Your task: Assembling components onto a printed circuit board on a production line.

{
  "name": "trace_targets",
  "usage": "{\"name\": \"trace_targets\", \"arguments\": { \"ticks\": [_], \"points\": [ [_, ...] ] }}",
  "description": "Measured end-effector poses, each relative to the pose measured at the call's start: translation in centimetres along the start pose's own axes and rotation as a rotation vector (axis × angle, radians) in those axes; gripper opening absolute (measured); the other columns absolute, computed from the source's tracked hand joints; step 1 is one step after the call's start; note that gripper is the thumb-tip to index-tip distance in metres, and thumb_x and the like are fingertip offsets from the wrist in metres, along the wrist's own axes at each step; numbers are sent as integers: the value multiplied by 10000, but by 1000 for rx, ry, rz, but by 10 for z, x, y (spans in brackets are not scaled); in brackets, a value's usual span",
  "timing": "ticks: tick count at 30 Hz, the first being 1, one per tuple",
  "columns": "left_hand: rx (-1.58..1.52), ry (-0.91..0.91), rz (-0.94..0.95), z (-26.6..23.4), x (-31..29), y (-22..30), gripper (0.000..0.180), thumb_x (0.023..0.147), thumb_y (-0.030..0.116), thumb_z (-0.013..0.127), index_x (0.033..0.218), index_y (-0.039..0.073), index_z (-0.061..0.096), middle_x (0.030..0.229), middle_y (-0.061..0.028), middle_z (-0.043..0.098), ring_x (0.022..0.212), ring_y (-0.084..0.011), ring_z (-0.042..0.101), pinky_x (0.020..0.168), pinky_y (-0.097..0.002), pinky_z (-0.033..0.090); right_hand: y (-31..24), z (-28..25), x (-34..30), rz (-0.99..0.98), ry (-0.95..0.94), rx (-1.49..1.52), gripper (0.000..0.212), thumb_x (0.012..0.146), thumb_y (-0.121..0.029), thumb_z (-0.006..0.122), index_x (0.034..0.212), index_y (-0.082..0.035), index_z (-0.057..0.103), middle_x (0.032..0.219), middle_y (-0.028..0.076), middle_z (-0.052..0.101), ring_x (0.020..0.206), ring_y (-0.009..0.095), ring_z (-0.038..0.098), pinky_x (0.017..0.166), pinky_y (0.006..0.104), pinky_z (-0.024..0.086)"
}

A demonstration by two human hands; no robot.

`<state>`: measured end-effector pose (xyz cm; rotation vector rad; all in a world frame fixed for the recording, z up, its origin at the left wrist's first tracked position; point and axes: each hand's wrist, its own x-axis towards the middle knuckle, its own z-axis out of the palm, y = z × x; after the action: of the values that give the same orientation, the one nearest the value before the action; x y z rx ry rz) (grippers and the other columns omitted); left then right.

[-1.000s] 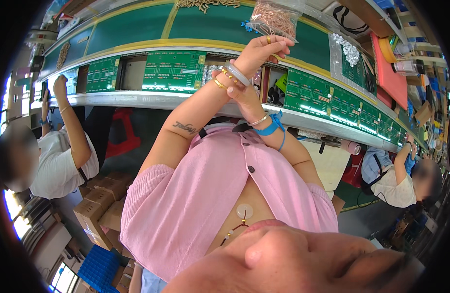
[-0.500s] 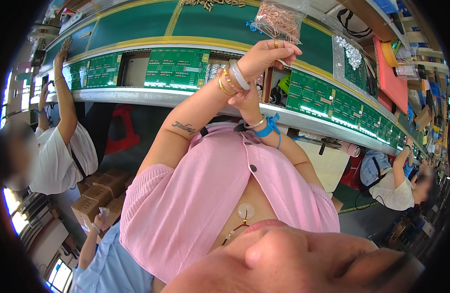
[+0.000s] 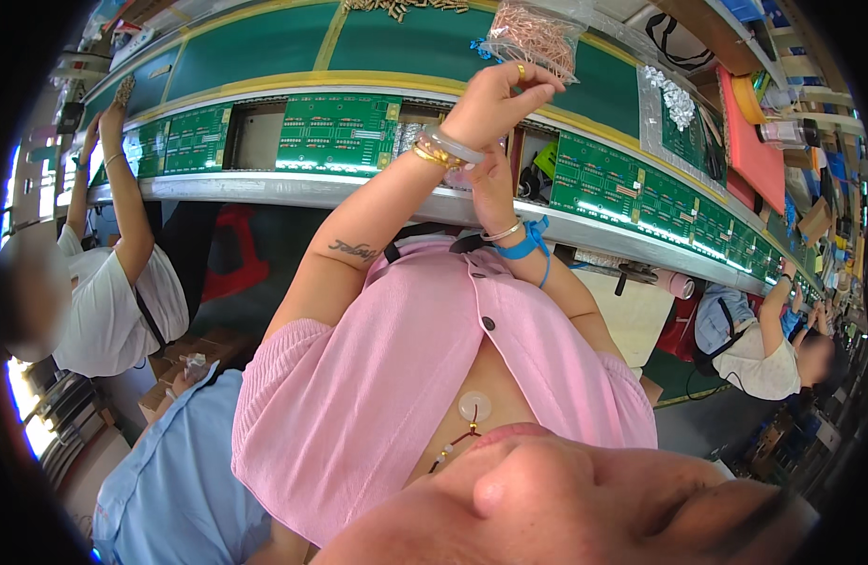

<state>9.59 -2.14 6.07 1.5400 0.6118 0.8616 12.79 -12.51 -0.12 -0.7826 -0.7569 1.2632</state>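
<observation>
My left hand (image 3: 502,102) reaches over the bench with thumb and fingers a little apart. Its fingertips overlap the lower edge of a clear plastic bag (image 3: 533,40) full of copper-coloured wire pieces; whether they touch it I cannot tell, and I see nothing held. My right hand (image 3: 492,193), with a blue band at its wrist, is raised just below and behind my left wrist. Its fingertips are partly hidden there. Beyond my left forearm lies a green circuit board (image 3: 335,137); another green board (image 3: 603,179) with small parts on it sits to the right of my hands.
A metal rail (image 3: 302,188) edges the bench in front of me. Small brass-coloured parts (image 3: 396,8) lie at the back, white pieces (image 3: 677,102) in a bag to the right, near a red sheet (image 3: 754,141). Co-workers sit left and right; a blue-clad person (image 3: 175,471) is behind me.
My left hand has moved up and slightly left, toward the bag of wire pieces. My right hand has shifted slightly. The person in blue behind me has come farther into view.
</observation>
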Motion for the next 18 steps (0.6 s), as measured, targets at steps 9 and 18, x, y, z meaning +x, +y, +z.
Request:
{"name": "trace_targets", "arguments": {
  "ticks": [9,18],
  "points": [
    [680,271,308,-16,9,-1,121,775,162,639,871,95,670,836,-38,632,740,-221,561,622,-301,469,9,-5,7,-271,206,-370,268,714,-103,729,917,-33,568,848,33,588,763,158,541,699,315,434],
    [335,275,366,-14,1,-1,100,753,134,649,847,98,655,812,-64,611,752,-217,577,635,-302,476,-21,-4,11,-872,46,-1281,137,680,-129,725,751,-83,618,704,73,569,667,277,522,633,376,408]
  ]
}}
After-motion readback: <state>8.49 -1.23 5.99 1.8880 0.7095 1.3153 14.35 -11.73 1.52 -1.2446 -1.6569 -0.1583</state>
